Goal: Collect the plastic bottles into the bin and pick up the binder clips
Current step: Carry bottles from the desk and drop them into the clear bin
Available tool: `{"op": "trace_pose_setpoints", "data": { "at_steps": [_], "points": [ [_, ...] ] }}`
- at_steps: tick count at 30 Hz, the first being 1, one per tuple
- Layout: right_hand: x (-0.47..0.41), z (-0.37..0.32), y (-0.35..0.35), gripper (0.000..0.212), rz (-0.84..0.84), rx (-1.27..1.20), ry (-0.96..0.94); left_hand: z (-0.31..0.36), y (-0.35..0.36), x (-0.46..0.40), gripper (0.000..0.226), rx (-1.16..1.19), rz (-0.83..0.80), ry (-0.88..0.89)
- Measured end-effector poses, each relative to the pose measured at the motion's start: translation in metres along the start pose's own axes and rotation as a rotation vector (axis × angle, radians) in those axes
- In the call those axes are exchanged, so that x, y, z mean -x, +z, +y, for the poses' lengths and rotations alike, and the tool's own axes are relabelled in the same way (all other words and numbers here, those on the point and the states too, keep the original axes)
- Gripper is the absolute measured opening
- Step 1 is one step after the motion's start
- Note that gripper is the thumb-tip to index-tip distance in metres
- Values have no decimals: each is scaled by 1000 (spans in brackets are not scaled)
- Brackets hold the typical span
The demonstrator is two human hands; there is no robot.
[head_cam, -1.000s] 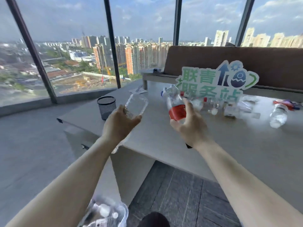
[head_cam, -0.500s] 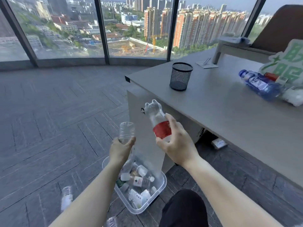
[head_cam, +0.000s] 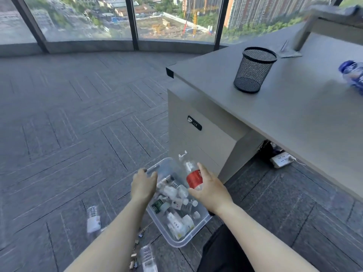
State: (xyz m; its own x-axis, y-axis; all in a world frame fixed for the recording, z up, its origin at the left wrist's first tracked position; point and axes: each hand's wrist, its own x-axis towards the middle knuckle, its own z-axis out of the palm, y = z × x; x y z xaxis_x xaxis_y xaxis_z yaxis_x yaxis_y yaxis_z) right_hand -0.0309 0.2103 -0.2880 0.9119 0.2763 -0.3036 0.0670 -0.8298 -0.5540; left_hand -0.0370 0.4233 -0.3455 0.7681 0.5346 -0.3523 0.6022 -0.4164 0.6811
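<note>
A clear plastic bin [head_cam: 203, 219] on the carpet holds several bottles. Over its left rim my left hand [head_cam: 144, 184] curls around a clear bottle [head_cam: 157, 168] that is hard to tell apart from the rim. My right hand [head_cam: 211, 190] grips a red-labelled bottle [head_cam: 193, 178], tilted neck-up over the bin's far side. A white-labelled bottle [head_cam: 93, 218] lies on the floor left of the bin, and another bottle [head_cam: 148, 259] lies near the bottom edge. Several binder clips [head_cam: 135, 250] are scattered on the floor beside my left forearm. A blue bottle [head_cam: 352, 75] lies on the desk at far right.
The grey desk [head_cam: 294, 114] stands to the right with a black mesh cup [head_cam: 254, 70] near its corner. Its drawer cabinet [head_cam: 198, 138] is just behind the bin. A white power strip [head_cam: 282, 159] lies under the desk. Windows run along the far wall.
My view has turned from the desk down to the floor. Both hands have come down with their bottles to the bin.
</note>
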Motion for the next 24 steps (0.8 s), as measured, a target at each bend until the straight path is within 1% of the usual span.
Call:
{"op": "trace_pose_setpoints", "data": {
  "at_steps": [3, 6, 12, 16, 21, 24],
  "points": [
    [-10, -1, 12, 90, -30, -17, 12, 2, -9, 1, 50, -15, 16, 46],
    [-11, -2, 14, 78, -26, -11, 4, 10, -17, 3, 49, -33, 34, 103],
    [5, -8, -12, 60, 98, -28, -100, 44, -22, 27, 42, -74, 59, 276],
    [26, -9, -49, 46, 259, -44, -173, 82, -18, 53, 40, -88, 73, 458],
    [67, -4, -123, 30, 587, -69, -279, 152, -6, 100, 30, -40, 114, 738],
    [95, 12, -179, 25, 761, -33, -287, 202, 9, 132, 26, 0, 109, 886]
  ]
}}
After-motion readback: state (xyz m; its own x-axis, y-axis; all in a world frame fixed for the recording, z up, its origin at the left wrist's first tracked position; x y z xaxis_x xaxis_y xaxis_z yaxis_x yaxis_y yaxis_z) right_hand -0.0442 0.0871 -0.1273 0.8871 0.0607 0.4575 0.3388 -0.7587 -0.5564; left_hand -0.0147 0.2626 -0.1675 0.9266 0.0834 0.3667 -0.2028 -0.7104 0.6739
